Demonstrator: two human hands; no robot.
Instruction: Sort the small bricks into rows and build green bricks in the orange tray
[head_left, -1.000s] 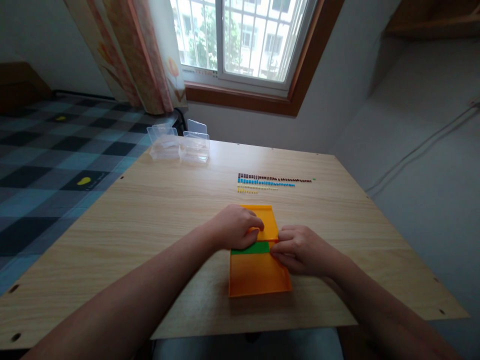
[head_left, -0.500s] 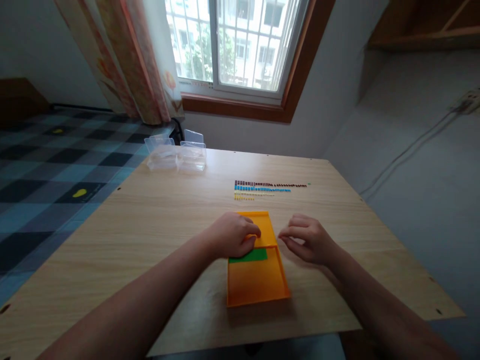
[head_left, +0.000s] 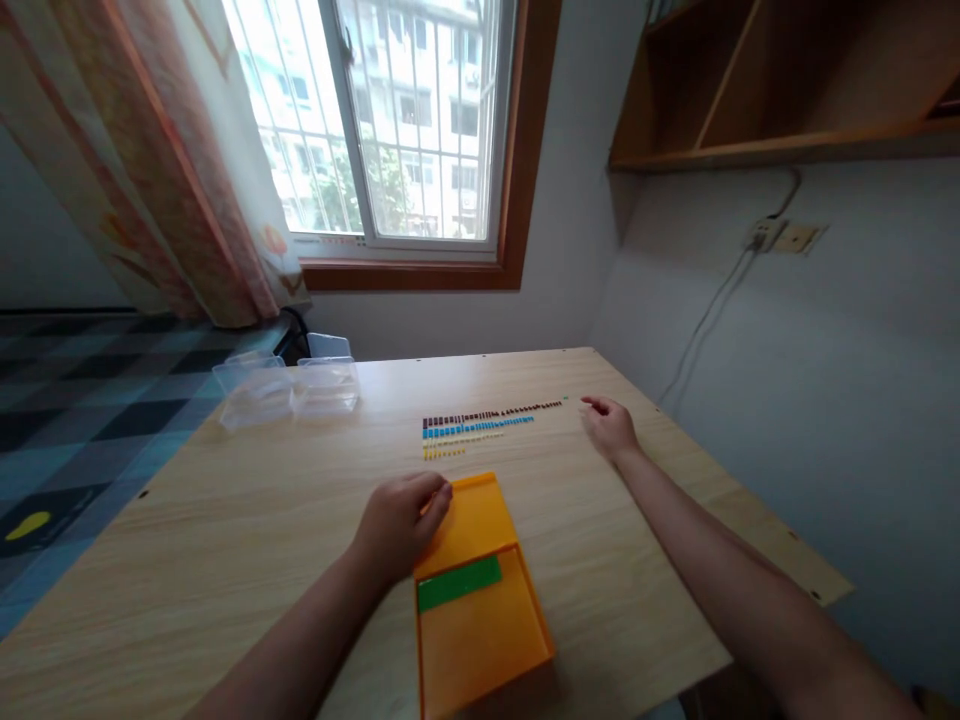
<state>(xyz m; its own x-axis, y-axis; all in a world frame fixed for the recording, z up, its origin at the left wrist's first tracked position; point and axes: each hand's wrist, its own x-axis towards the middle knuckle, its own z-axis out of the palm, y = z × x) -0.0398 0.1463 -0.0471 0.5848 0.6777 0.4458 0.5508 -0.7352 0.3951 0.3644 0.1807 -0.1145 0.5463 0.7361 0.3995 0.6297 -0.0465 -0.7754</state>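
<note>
An orange two-part tray (head_left: pixel 480 655) lies in front of me, with a flat green strip (head_left: pixel 459 583) across its near section. Curled at the tray's upper left corner, my left hand (head_left: pixel 397 525) has its thumb and fingers on the rim. My right hand (head_left: pixel 611 428) is stretched out over the table's right side. Its fingers are bent together, and whatever they hold is too small to make out. Just left of those fingertips lies a tiny green piece (head_left: pixel 565 398). It ends a long row of small dark brown pieces (head_left: pixel 487 414).
Below the brown row run rows of blue pieces (head_left: pixel 480 427), pale pieces (head_left: pixel 465 440) and yellow pieces (head_left: pixel 442 454). Clear plastic boxes (head_left: pixel 326 385) stand at the table's back left. The wooden table (head_left: pixel 247 540) meets a wall with a hanging cable (head_left: pixel 701 325).
My right hand has moved from beside the tray, forward and right, to the far end of the rows. My left hand has drawn back to the tray's left edge. The view has turned right.
</note>
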